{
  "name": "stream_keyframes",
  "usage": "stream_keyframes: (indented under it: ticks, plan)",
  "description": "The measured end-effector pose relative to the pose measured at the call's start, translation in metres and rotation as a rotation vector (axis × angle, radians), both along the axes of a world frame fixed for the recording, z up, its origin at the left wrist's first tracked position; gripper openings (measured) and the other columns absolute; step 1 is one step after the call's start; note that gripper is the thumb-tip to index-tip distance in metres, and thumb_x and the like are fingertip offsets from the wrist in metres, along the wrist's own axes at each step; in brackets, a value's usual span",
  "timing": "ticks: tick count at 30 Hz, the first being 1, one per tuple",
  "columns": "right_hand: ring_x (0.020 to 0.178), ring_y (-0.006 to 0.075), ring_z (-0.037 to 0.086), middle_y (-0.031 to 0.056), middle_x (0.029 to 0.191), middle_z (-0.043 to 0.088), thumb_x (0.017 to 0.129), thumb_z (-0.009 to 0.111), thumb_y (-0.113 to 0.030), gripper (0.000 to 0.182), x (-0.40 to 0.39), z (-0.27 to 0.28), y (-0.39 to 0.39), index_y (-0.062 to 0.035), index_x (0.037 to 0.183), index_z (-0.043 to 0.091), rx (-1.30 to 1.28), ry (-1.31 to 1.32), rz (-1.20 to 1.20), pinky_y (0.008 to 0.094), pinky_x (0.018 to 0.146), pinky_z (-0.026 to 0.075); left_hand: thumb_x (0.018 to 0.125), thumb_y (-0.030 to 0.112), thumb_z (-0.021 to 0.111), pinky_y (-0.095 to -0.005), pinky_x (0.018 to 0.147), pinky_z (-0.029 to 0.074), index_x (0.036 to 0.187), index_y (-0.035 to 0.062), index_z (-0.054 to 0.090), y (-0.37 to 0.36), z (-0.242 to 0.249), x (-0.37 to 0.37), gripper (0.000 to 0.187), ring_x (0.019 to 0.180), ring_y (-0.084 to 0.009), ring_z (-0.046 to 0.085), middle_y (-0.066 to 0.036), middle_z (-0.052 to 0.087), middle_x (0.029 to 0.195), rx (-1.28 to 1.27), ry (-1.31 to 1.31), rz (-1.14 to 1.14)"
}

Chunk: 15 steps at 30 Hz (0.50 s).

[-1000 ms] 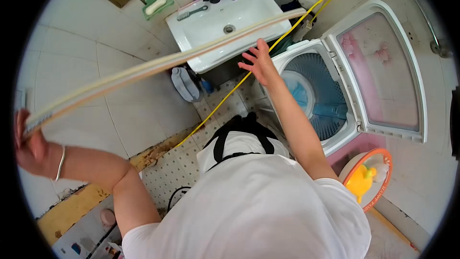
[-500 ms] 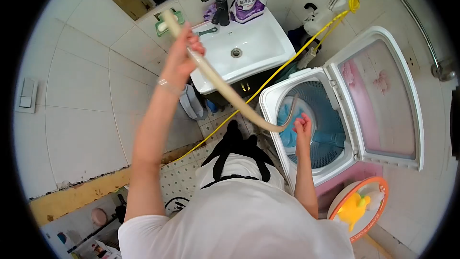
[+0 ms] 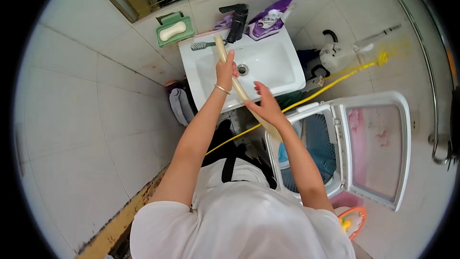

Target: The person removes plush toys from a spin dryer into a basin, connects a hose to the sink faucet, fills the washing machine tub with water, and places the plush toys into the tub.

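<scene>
A cream-coloured hose [image 3: 237,88] slants across the front of the white sink [image 3: 282,62]. My left hand [image 3: 225,73] is closed around it near its upper end, which points at the black faucet [image 3: 237,22]. Lower down, my right hand [image 3: 267,108] has its fingers apart and its thumb right at the hose. Below that hand the hose passes behind my right forearm toward the washing machine [image 3: 306,115], and its far end is hidden. The machine's lid [image 3: 378,149] stands open, with a blue tub inside.
A green soap dish [image 3: 187,22] with a bar of soap and a grey-green brush [image 3: 201,46] lie by the sink's back left. A purple detergent pouch [image 3: 268,22] stands behind it. A yellow cord [image 3: 330,85] stretches diagonally past the machine. An orange-rimmed basin [image 3: 360,225] is at lower right.
Both hands have come closer together over the sink's front. My right hand has risen from the washing machine tub to the hose. The hose's upper end is now near the faucet.
</scene>
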State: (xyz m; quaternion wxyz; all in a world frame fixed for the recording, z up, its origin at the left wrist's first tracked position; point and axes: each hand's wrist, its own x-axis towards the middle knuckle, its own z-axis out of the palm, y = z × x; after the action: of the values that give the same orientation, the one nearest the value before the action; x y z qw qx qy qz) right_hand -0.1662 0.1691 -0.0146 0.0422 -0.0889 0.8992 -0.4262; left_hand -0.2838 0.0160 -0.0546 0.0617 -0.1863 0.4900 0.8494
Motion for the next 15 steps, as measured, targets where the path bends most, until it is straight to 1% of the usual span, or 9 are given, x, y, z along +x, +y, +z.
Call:
stream_keyframes:
  ticks: [1,3,5,6,9,11,13,14,15]
  plan:
    - [0.096,0.0223,0.057,0.0177,0.108,0.055,0.086,0.061,-0.030,0.052,-0.017,-0.016,-0.008,-0.0010,0.125,0.041,-0.016,-0.117,0.057,0.0334,0.081,0.047,0.088,0.037,0.061,-0.0249,0.036,0.036,0.078,0.0125,0.046,-0.006,-0.007,-0.004,0.030,0.040,-0.0082,0.040,0.003,0.042,0.055,0.014,-0.016,0.010]
    - [0.077,0.0182,0.060,0.0127,0.090,0.059,0.092,0.052,-0.030,0.034,-0.044,-0.060,-0.019,-0.0009,0.108,0.044,-0.299,-0.690,0.265,0.0315,0.070,0.049,0.086,0.034,0.063,-0.0245,0.036,0.036,0.078,0.0101,0.047,-0.020,-0.020,-0.014,0.030,0.040,-0.0077,0.039,0.002,0.041,0.054,0.168,-0.085,-0.041]
    - [0.063,0.0158,0.059,0.0075,0.075,0.058,0.095,0.046,-0.029,0.027,-0.042,-0.037,-0.038,-0.0022,0.095,0.041,-0.137,-0.775,0.265,0.0302,0.064,0.048,0.086,0.034,0.064,-0.0242,0.036,0.035,0.079,0.0105,0.047,-0.047,-0.035,-0.027,0.029,0.040,-0.0071,0.038,0.003,0.041,0.053,0.236,-0.124,-0.045]
    - [0.058,0.0191,0.058,0.0088,0.071,0.058,0.094,0.047,-0.027,0.027,-0.039,-0.038,-0.041,-0.0008,0.098,0.042,-0.120,-0.820,0.296,0.0328,0.057,0.048,0.086,0.033,0.064,-0.0239,0.037,0.035,0.079,0.0108,0.048,-0.055,-0.035,-0.032,0.029,0.040,-0.0064,0.038,0.004,0.040,0.053,0.292,-0.144,-0.051]
    - [0.075,0.0140,0.061,0.0083,0.081,0.061,0.094,0.052,-0.029,0.029,-0.057,-0.045,-0.031,-0.0022,0.103,0.045,-0.064,-0.878,0.492,0.0320,0.071,0.048,0.085,0.033,0.065,-0.0244,0.037,0.034,0.078,0.0116,0.047,-0.055,-0.025,-0.032,0.028,0.040,-0.0052,0.035,0.005,0.038,0.053,0.134,-0.168,-0.159]
    - [0.089,0.0125,0.059,0.0067,0.089,0.061,0.091,0.055,-0.036,0.037,-0.090,-0.055,-0.021,-0.0034,0.108,0.049,0.059,-0.638,0.511,0.0320,0.078,0.045,0.084,0.030,0.066,-0.0265,0.039,0.036,0.075,0.0089,0.052,-0.040,-0.023,-0.037,0.027,0.041,-0.0071,0.040,0.003,0.044,0.054,-0.002,-0.192,-0.123]
    - [0.097,0.0133,0.056,0.0054,0.096,0.062,0.087,0.059,-0.043,0.042,-0.143,-0.021,-0.031,-0.0070,0.109,0.052,-0.332,-0.688,0.093,0.0310,0.081,0.043,0.080,0.026,0.068,-0.0309,0.044,0.040,0.072,0.0032,0.057,-0.027,-0.030,-0.044,0.026,0.044,-0.0151,0.049,-0.005,0.055,0.056,-0.495,-0.068,-0.156]
    - [0.099,0.0139,0.055,0.0049,0.100,0.061,0.086,0.059,-0.044,0.041,-0.170,-0.002,-0.037,-0.0088,0.107,0.054,-0.498,-0.753,-0.076,0.0301,0.082,0.042,0.076,0.022,0.068,-0.0347,0.052,0.045,0.075,-0.0002,0.060,-0.019,-0.049,-0.046,0.023,0.052,-0.0235,0.057,-0.012,0.060,0.061,-0.615,0.090,-0.032]
    - [0.101,0.0144,0.054,0.0044,0.103,0.061,0.085,0.059,-0.046,0.040,-0.194,0.011,-0.043,-0.0105,0.105,0.055,-0.665,-0.809,-0.252,0.0293,0.082,0.042,0.076,0.022,0.068,-0.0347,0.052,0.045,0.075,-0.0002,0.060,-0.015,-0.047,-0.047,0.023,0.052,-0.0235,0.057,-0.012,0.060,0.061,-0.608,0.082,-0.032]
